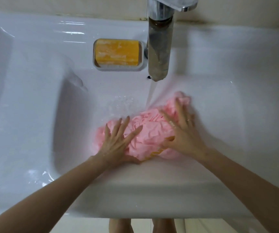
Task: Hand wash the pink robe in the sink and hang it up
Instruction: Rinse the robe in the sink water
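So we've got the white sink (34, 98) with the pink robe (150, 132) bunched up in the basin. It's lying lower-left to upper-right, far end right beside the water stream (150, 93) from the faucet (159, 47). Our left hand (118, 140) is flat on the near-left end and our right hand (184, 132) on the far-right part, fingers spread, pressing rather than gripping. The right hand's closer to the stream, so we'd guess it feeds the bundle under. Orange soap (117, 52) sits behind.
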`<act>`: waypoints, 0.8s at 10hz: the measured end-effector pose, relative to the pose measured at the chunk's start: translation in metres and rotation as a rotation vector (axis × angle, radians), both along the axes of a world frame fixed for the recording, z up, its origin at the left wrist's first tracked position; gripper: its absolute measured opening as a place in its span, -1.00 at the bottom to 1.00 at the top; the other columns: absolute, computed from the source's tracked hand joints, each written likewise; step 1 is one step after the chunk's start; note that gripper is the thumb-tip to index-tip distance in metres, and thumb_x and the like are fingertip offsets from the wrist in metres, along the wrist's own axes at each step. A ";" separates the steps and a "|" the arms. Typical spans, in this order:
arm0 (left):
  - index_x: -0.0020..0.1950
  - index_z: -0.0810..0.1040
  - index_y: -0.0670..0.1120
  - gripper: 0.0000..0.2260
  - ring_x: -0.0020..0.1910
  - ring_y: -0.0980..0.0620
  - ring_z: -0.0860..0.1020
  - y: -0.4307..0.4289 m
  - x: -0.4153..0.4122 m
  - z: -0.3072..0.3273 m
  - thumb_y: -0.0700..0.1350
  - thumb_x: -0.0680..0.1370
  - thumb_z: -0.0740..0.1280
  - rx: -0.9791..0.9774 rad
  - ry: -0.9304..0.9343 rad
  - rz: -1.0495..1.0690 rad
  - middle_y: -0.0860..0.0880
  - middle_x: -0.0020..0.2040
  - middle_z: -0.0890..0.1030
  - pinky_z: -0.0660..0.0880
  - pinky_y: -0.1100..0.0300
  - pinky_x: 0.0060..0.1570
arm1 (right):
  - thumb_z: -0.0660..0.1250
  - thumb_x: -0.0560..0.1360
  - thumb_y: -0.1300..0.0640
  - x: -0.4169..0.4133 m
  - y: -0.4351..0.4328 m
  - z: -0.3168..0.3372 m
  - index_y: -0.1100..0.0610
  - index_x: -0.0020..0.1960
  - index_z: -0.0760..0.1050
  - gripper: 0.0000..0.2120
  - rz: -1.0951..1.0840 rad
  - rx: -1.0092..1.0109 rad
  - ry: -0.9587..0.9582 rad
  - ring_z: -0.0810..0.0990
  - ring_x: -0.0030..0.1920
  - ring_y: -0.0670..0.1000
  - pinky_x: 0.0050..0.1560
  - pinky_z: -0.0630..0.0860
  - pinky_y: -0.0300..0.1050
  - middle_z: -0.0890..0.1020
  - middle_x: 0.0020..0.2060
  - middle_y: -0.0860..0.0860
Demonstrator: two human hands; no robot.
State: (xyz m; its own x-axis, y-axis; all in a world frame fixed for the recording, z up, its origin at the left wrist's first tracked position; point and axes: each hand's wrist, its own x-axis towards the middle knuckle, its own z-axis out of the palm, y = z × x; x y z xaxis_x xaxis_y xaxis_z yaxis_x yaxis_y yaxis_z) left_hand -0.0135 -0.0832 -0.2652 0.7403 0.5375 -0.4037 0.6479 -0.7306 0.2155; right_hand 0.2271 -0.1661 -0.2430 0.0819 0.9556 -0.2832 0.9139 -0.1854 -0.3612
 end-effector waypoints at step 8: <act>-0.25 0.54 -0.01 -0.73 -0.21 -0.01 0.62 0.041 0.059 0.009 0.16 0.28 0.27 -0.600 -0.299 0.705 0.03 -0.31 0.61 0.49 0.16 -0.13 | 0.21 0.58 0.09 -0.033 0.051 -0.016 0.13 -0.17 0.44 -0.81 -0.846 -0.476 0.924 0.54 -0.31 -0.03 -0.20 0.42 -0.20 0.58 -0.26 0.01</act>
